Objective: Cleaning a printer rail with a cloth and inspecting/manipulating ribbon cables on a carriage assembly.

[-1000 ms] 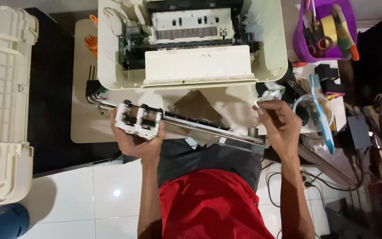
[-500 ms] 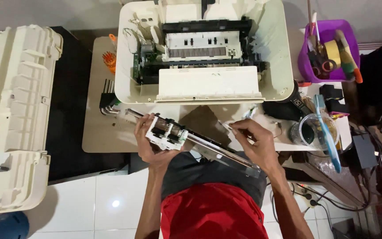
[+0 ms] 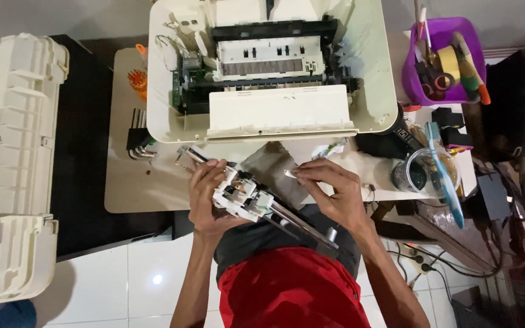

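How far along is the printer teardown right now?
Done: the opened printer sits on the table with its insides bare, its cream top cover set aside at left. The carriage-and-rail assembly is out of the body. In hand: the left hand grips that assembly, while the right hand pinches a small pale part beside it. Left: nothing is refitted yet; the hex keys lie unused.

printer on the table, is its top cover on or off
Off. The printer lies open, with its black frame and white inner parts bare. A large cream cover lies apart on the left.
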